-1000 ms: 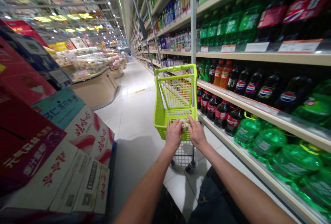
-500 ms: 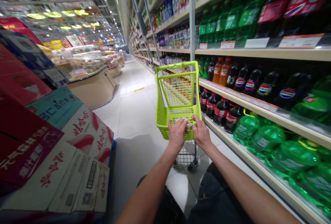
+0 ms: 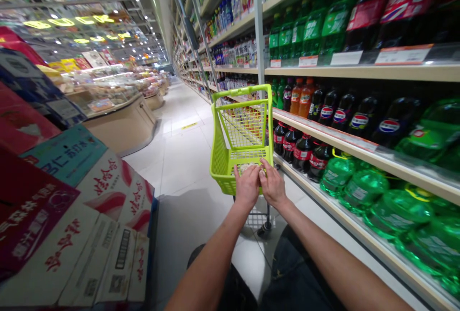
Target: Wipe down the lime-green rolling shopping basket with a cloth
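Both my hands meet above the near end of a lime-green shopping cart [image 3: 223, 172]. My left hand [image 3: 247, 185] is closed, its fingers curled around a small crumpled whitish thing [image 3: 247, 167] that is mostly hidden now. My right hand [image 3: 273, 184] presses in from the right, its fingers bent and touching the fingers of my left. What lies between its fingertips is hidden. The cart's basket has slatted sides and a folding grid at its far end. Neither hand grips the cart's handle [image 3: 240, 91], which is at the far side.
Shelves on the right carry green soda bottles [image 3: 334, 18], cola bottles [image 3: 302, 153] and large green bottles [image 3: 366, 189] at the bottom. Stacked drink cartons [image 3: 108, 181] stand close on my left. A curved display counter [image 3: 122, 129] lies beyond them, with a tiled aisle [image 3: 179, 153] between.
My right hand has moved in against my left, and its fingers have bent. The whitish thing, plainer before, is now mostly covered. The view has shifted slightly.
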Demonstrator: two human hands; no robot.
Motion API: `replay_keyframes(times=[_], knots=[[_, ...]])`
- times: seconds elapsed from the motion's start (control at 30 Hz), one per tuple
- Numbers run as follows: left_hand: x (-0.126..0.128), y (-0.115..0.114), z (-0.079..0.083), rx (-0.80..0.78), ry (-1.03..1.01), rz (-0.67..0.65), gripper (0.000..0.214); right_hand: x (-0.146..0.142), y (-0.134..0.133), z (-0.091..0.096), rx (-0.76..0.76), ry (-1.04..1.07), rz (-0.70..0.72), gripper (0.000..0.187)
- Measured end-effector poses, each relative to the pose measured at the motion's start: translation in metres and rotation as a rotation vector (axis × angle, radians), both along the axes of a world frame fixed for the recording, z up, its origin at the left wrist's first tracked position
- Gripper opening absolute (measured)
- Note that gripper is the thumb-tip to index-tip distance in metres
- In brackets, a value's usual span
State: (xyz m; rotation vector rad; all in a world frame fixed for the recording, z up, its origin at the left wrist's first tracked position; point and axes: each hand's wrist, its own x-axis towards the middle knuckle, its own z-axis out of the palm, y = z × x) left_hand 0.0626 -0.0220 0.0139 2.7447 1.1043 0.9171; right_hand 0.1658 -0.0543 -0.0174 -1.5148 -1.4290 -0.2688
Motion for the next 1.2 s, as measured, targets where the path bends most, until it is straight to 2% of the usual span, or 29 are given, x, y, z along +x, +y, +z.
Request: replay_keyframes(times=[0.1,0.2,0.27,0.3,0.43,0.5,0.57,0.63,0.7,0.8,0.9,1.0,1.2], knots=[[-0.019,0.01,0.0,0.011,0.02,0.022,0.025,0.004,-0.002,0.001,-0.014,0.002,0.03,0.043],[-0.048,0.025,0.001,0.001,-0.023,0.194,0.027,0.004,-0.004,0.001,-0.011,0.013,0.036,0.043],[-0.051,0.026,0.001,-0.013,-0.053,0.266,0.028,0.001,-0.004,0.0,-0.004,0.026,0.022,0.043],[-0.046,0.022,0.0,-0.019,-0.052,0.251,0.028,-0.001,-0.004,0.0,-0.003,0.031,0.013,0.043],[-0.009,0.001,-0.001,-0.011,-0.008,0.045,0.026,0.0,-0.003,-0.004,-0.005,0.016,0.004,0.042],[-0.005,-0.001,0.0,0.001,0.012,-0.002,0.025,0.005,-0.003,-0.007,0.008,-0.013,0.012,0.042],[-0.017,0.007,0.001,-0.001,0.022,0.026,0.025,0.008,-0.002,-0.01,0.019,-0.049,0.012,0.043],[-0.037,0.021,0.003,-0.029,0.021,0.126,0.024,0.008,0.001,-0.013,0.014,-0.042,-0.035,0.043],[-0.054,0.033,0.006,-0.073,0.045,0.223,0.022,0.005,0.007,-0.017,0.005,0.063,-0.116,0.046],[-0.062,0.037,0.012,-0.103,0.114,0.255,0.02,-0.003,0.016,-0.023,0.009,0.265,-0.161,0.052],[-0.053,0.025,0.017,-0.061,0.168,0.239,0.019,-0.005,0.02,-0.028,0.018,0.312,-0.119,0.053],[-0.033,0.009,0.018,-0.019,0.207,0.173,0.017,-0.001,0.019,-0.032,0.023,0.317,-0.105,0.053],[0.017,-0.01,0.01,-0.012,0.088,0.049,0.016,0.003,0.015,-0.03,-0.02,0.358,0.003,0.049]])
